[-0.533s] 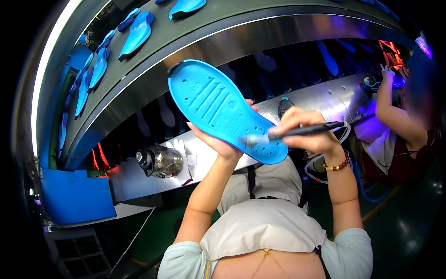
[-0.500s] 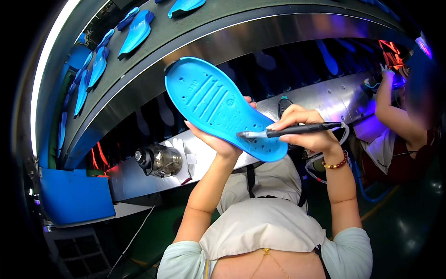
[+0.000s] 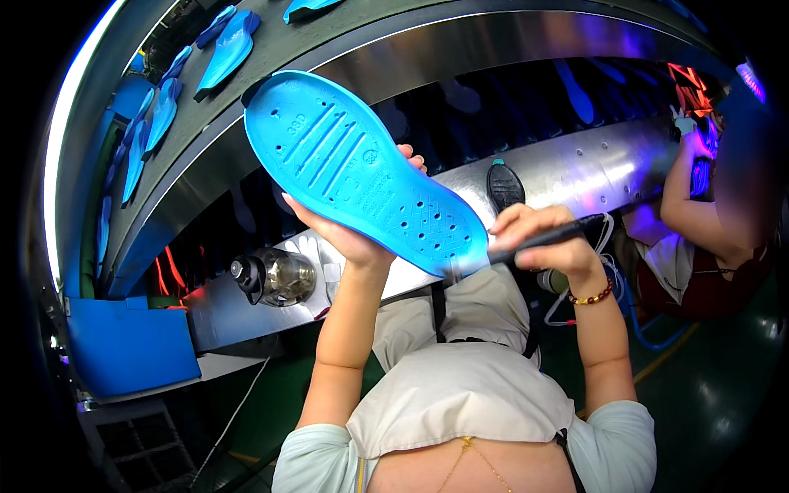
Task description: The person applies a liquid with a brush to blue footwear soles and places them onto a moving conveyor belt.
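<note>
My left hand (image 3: 355, 234) holds up a blue shoe sole (image 3: 362, 185) from beneath, tread side facing me, toe end raised to the upper left. A black brush (image 3: 530, 244) is gripped in my right hand (image 3: 546, 242), and its tip touches the sole's heel edge at the lower right. A beaded bracelet (image 3: 593, 296) sits on my right wrist.
A curved metal conveyor (image 3: 271, 62) carries several blue soles (image 3: 226, 45) above. A clear bottle with a black cap (image 3: 275, 278) lies on the steel ledge (image 3: 575, 164). A blue bin (image 3: 127, 345) stands at the left. Another person (image 3: 707, 238) works at the right.
The brush tip has slid along the sole's lower edge toward the heel. The sole has shifted slightly in my left hand.
</note>
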